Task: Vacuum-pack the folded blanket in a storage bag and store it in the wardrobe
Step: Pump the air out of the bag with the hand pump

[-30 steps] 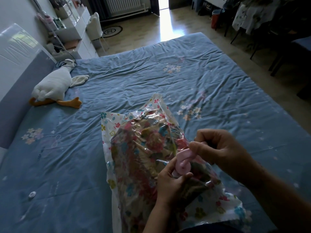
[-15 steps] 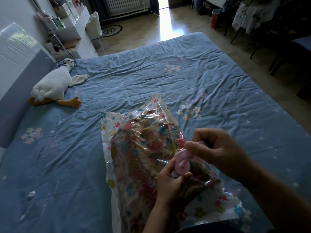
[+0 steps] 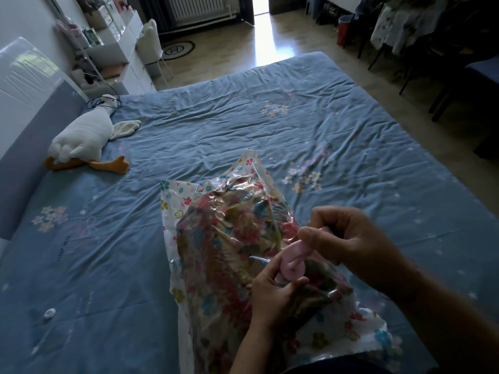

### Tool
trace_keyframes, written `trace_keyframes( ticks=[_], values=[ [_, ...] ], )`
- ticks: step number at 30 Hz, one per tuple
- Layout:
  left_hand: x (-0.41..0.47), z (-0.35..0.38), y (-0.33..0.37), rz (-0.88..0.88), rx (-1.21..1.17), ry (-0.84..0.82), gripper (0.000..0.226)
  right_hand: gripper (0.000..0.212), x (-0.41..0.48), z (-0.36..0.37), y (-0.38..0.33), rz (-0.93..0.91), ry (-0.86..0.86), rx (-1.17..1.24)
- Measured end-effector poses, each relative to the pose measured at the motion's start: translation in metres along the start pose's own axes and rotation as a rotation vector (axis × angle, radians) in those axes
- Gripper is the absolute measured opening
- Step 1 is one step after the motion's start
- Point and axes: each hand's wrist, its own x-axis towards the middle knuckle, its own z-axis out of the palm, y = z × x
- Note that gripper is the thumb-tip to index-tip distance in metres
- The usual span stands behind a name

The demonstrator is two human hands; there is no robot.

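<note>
Crinkly clear bag point(image 3: 172, 203) around floral blanket point(image 3: 221, 252), left hand point(image 3: 272, 295) and right hand point(image 3: 348, 238) grasping rounded pink piece point(image 3: 293, 261)

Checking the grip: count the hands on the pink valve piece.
2. The left hand grips the pink valve piece from below; the right hand pinches its top, above the storage bag.

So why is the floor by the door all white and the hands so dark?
Head view: sunlight from the doorway blows out the wooden floor, so the camera leaves the left hand and right hand, both gripping the pink soft piece, in dim shadow; the clear flower-printed plastic storage bag shows small glints.
</note>
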Motion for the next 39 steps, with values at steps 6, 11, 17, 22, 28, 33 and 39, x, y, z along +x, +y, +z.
trace_keyframes(
  ticks=[6,11,17,22,28,33,39],
  values=[
    [-0.001,0.001,0.004,0.022,0.005,-0.007,0.047,0.034,-0.002,0.002,0.072,0.257,-0.009,-0.494],
    [0.000,-0.001,0.006,0.026,-0.005,-0.007,0.040,0.036,0.001,0.007,0.000,0.082,0.010,-0.150],
    [0.001,0.000,0.002,0.004,0.018,0.021,0.050,0.049,0.000,0.008,0.024,0.098,0.015,-0.193],
    [-0.003,0.000,0.006,-0.004,-0.005,-0.024,0.044,0.039,-0.006,0.007,0.077,0.212,0.004,-0.456],
    [-0.001,-0.001,0.006,0.018,-0.012,0.006,0.040,0.036,0.000,0.006,-0.013,-0.002,-0.055,-0.017],
    [0.000,0.002,0.009,-0.006,-0.015,-0.042,0.045,0.043,-0.002,0.003,0.044,0.160,-0.016,-0.383],
    [0.001,-0.002,0.003,0.009,-0.002,-0.014,0.043,0.036,-0.004,0.006,0.046,0.132,0.000,-0.439]
  ],
)
